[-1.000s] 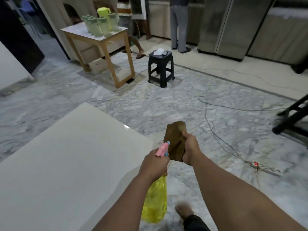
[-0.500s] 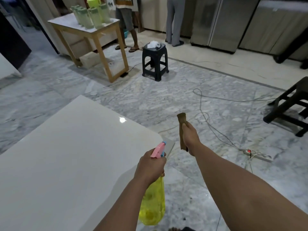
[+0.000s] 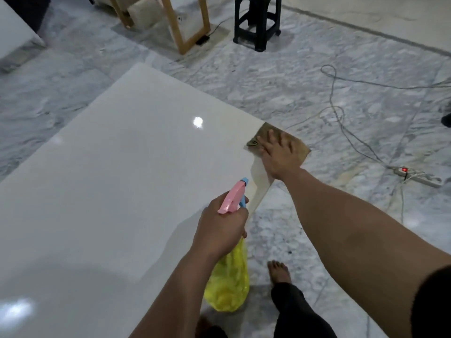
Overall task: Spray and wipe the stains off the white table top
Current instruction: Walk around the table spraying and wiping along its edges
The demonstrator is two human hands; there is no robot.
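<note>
Cloth [image 3: 296, 142] corner blurred under right hand [image 3: 280, 157]

The white table top [image 3: 109, 191] is glossy, with light reflections. A brown cloth [image 3: 264, 135] lies flat on its far right corner. A yellow spray bottle [image 3: 228, 284] with pink head hangs beside its right edge.

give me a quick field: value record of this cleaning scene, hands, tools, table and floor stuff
left hand: left hand grips the spray bottle by its pink trigger head, yellow body hanging past the table edge
right hand: right hand presses flat, fingers spread, on the brown cloth
cloth position: on the far right corner of the white table top, partly overhanging
floor: power strip with red light, black stool
stains: none clearly visible
</note>
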